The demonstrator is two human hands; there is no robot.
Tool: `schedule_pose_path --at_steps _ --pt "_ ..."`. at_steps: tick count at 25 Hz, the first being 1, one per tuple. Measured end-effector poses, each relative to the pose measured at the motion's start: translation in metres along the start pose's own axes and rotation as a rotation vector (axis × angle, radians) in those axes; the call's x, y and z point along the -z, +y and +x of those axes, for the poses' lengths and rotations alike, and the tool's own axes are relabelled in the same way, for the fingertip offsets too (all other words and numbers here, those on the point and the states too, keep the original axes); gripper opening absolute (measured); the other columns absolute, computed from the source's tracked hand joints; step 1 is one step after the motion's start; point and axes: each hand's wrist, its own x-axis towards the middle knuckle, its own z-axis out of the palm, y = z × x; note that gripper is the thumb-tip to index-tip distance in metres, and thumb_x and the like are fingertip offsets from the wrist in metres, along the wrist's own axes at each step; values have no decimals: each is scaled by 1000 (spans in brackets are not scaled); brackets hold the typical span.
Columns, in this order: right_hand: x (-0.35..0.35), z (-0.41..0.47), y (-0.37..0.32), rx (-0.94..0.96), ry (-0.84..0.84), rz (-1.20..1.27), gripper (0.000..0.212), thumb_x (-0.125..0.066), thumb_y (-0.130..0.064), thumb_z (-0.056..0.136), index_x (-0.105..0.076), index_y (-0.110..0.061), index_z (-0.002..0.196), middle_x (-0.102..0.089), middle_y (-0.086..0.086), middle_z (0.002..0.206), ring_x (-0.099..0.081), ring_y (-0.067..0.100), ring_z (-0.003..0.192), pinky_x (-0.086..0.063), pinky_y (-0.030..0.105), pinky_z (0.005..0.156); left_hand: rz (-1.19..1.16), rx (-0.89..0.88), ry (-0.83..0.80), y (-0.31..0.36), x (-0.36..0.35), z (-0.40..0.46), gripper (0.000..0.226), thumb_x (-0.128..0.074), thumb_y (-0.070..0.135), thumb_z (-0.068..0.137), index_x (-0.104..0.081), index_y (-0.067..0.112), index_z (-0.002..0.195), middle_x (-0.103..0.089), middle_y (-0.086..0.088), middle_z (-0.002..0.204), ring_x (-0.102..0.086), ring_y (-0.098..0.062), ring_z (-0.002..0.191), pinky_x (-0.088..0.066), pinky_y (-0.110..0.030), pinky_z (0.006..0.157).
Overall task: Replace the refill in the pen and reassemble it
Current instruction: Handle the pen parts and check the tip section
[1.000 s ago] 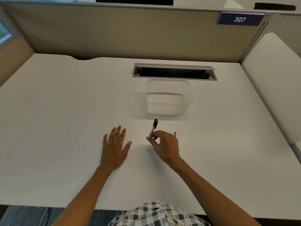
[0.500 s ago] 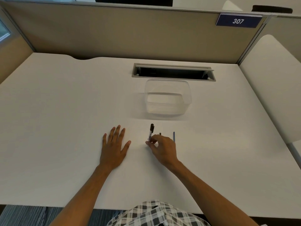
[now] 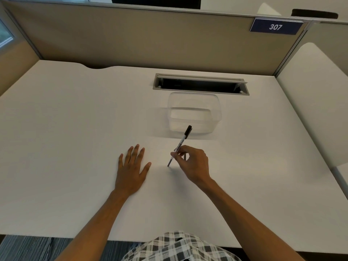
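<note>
The pen (image 3: 180, 145) is held at a slant above the white counter (image 3: 66, 140). Its dark cap end points up and away from the person, toward the near wall of the container. Its narrow tip end points down and toward the person, close to the counter surface; contact with the surface cannot be confirmed. The barrel is white with dark print.

The right hand (image 3: 194, 162) grips the lower part of the barrel. The fingertips are closed around it in a pinch, with the remaining fingers curled in. A short dark piece (image 3: 185, 156) shows just beside the fingers of this hand; what it is cannot be told.

The left hand (image 3: 131, 170) lies flat on the counter, palm down, fingers extended and slightly spread. It holds nothing. It sits to the left of the pen, near it but not touching.

A clear plastic container (image 3: 194, 113) stands on the counter beyond the pen. The cap end of the pen overlaps its near wall in this view.

Behind the container, a rectangular cable slot (image 3: 200, 84) with a grey frame is set into the counter. A beige partition (image 3: 150, 38) runs along the far edge. A blue plate (image 3: 275, 26) on the partition, upper right, reads 307.
</note>
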Motion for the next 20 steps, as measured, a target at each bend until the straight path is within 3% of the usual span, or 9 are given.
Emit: schedule_pose_path --at_steps 6,13,17,20 --pt "13 12 -13 33 57 14 18 -71 -41 84 -74 -23 86 -74 -14 79 -57 -1 64 -42 24 63 -4 6 -10 0 1 -1 72 -12 61 94 -32 17 147 -27 -7 155 -22 -25 143 -15 -52 114" --pt "38 25 -23 84 145 50 11 -72 -36 83 -70 -27 77 -59 -32 62 -61 -12 69 -42 17 59 -9 0 -10 -1 0 -2 72 -11 62 94 -28 19 149 -23 -4 157 -16 -21 145 -11 -49 116" --pt "39 21 -24 78 47 38 10 -70 -34 83 -70 -25 80 -66 -22 66 -66 -1 73 -45 21 61 -53 -3 15 -1 1 -1 76 -10 65 92 -35 18 146 -26 -5 156 -20 -22 144 -13 -49 115" --pt "33 11 -20 71 -32 16 12 -67 -36 83 -71 -25 85 -71 -12 74 -66 7 73 -52 30 66 -133 -42 134 10 12 -1 60 -30 54 95 -51 13 133 -37 -9 150 -39 -26 134 -31 -45 109"
